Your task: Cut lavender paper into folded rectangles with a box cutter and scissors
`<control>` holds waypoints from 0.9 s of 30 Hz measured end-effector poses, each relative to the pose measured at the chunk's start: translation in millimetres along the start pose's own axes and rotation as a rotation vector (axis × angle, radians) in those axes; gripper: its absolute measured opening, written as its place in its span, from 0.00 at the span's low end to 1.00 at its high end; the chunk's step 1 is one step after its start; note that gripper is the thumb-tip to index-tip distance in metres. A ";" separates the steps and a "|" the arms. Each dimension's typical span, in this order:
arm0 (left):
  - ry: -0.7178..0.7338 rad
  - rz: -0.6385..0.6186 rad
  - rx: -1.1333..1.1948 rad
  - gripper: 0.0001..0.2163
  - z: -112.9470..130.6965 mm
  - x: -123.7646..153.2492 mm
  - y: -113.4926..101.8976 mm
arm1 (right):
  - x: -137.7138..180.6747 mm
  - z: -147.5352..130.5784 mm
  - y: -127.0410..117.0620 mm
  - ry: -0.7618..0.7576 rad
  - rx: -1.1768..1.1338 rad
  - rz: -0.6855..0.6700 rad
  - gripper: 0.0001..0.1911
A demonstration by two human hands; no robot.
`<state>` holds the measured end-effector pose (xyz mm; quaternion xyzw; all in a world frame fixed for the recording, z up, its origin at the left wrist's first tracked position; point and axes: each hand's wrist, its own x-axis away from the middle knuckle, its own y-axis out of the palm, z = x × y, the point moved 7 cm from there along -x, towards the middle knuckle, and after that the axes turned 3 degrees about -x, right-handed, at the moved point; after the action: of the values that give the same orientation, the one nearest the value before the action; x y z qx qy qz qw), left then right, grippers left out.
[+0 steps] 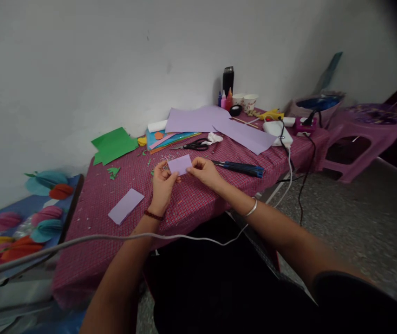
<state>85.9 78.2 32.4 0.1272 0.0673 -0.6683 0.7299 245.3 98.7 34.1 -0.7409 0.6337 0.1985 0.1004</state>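
A small piece of purple paper [180, 164] is held up between both my hands, just above the table. My left hand [162, 184] pinches its lower left side with thumb and fingers. At its right edge, my right hand [205, 172] grips it between thumb and forefinger. On the tablecloth to the left lies another purple paper rectangle [126, 206]. Black-handled scissors [195, 145] rest behind the held piece, beside a crumpled white tissue [214, 138]. A dark blue long-handled tool [242, 168] lies right of my right hand.
Large purple sheets [198, 119] and green paper [114, 144] cover the back of the checked tablecloth [94, 236]. Glue bottles [224, 99], paper cups [250, 102] and a black flask [228, 81] stand behind. A white cable [198, 238] crosses in front of me. Paper ornaments [47, 218] lie left.
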 end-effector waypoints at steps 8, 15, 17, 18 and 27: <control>-0.110 -0.104 -0.142 0.13 -9.9 1.8 3.3 | 0.2 7.5 1.8 0.090 -0.225 0.015 0.21; -0.126 -0.176 -0.213 0.15 -10.8 5.7 9.4 | 4.6 11.8 10.6 0.206 -0.107 -0.132 0.13; -0.139 -0.204 -0.237 0.14 -11.5 7.3 11.5 | 4.9 12.7 10.0 0.215 -0.121 -0.130 0.13; -0.142 -0.214 -0.248 0.14 -11.4 7.9 12.2 | 5.0 13.3 9.9 0.220 -0.127 -0.132 0.14; -0.122 -0.192 -0.259 0.12 -10.9 6.0 10.6 | 5.2 13.7 -2.0 0.240 -0.096 0.025 0.19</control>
<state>97.8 76.3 21.4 -0.0157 0.1203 -0.7272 0.6756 245.6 99.9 19.4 -0.7553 0.6402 0.1398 -0.0141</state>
